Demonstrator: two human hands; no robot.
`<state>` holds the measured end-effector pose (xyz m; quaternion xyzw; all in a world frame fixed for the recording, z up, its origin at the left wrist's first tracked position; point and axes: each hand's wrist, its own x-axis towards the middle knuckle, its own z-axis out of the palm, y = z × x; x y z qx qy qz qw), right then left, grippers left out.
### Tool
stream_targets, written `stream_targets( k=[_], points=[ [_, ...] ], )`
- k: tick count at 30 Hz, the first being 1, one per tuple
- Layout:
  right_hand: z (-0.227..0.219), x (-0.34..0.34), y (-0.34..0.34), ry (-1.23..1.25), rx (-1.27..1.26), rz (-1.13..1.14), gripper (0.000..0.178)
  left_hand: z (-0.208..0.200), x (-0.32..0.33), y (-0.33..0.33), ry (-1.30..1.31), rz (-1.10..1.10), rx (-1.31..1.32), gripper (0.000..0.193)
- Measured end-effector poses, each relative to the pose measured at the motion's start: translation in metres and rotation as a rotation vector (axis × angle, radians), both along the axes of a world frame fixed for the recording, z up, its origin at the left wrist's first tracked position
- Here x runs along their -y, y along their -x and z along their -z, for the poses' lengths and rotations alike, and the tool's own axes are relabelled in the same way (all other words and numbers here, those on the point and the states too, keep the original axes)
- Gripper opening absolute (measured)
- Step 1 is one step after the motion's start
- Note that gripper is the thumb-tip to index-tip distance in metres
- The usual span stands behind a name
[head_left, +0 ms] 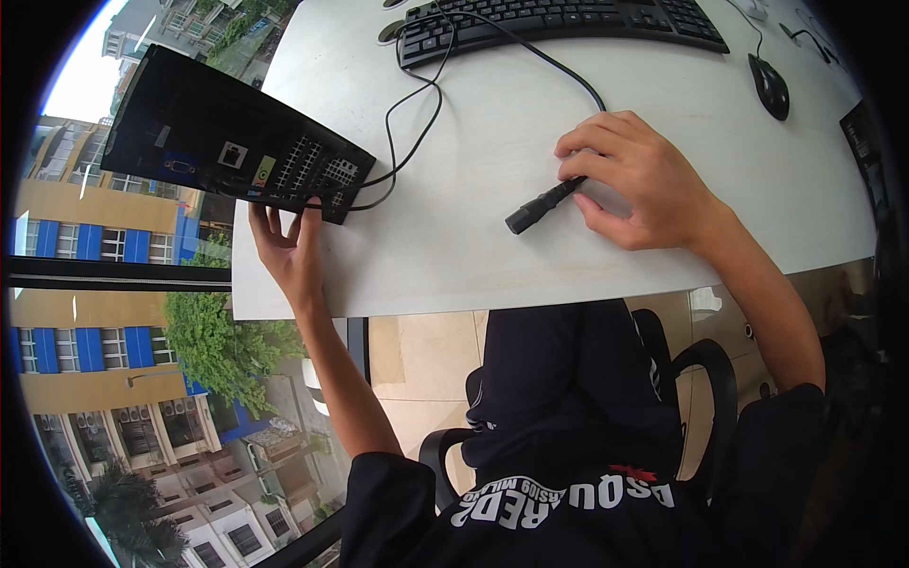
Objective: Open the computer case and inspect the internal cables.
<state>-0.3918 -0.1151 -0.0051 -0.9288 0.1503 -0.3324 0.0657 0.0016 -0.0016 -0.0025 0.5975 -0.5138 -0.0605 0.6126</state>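
On the left of the white table stands a slim black computer case (218,114), its back panel with ports and vent holes turned toward me. My left hand (287,248) grips the case's lower edge near the vents, with the thumb on the back panel and the other fingers partly hidden beneath. A black power cord (554,66) runs down from the keyboard into my right hand (644,185). The fingers of that hand close round the cord just behind its connector (538,210), which points down and left, apart from the case. Thin black cables (390,123) loop from the case toward the keyboard.
A black keyboard (559,26) lies along the table's far side, with a black mouse (769,87) to its right. At the right edge stands a dark object (862,142), partly cut off. A window (123,284) borders the table's left side. I sit on a black armchair (715,379).
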Motion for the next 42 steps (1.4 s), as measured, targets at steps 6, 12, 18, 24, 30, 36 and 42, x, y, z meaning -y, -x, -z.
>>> stream_targets(
  k=[6,12,18,24,30,36,42],
  points=[
    [0.001,0.000,-0.001,-0.003,0.018,0.008,0.020,0.000,0.000,0.004,0.010,-0.016,-0.016,0.071],
    [0.001,0.000,-0.001,0.011,0.016,0.007,0.019,0.001,0.000,0.003,0.009,-0.005,-0.025,0.070],
    [-0.003,-0.001,0.000,0.011,0.005,0.016,0.018,-0.001,0.000,0.001,0.001,-0.001,-0.002,0.073],
    [-0.004,-0.001,0.001,-0.043,0.017,0.075,0.017,0.001,-0.001,0.000,0.001,-0.002,-0.005,0.074],
    [-0.003,0.002,0.004,-0.100,0.027,0.119,0.017,0.003,0.002,-0.001,-0.002,0.000,0.000,0.075],
    [-0.003,0.003,0.001,-0.108,0.031,0.094,0.017,0.001,-0.001,-0.001,0.007,-0.011,-0.007,0.076],
    [-0.014,0.007,0.016,-0.009,-0.048,0.159,0.019,0.011,0.004,-0.008,-0.030,0.008,-0.017,0.089]
  ],
)
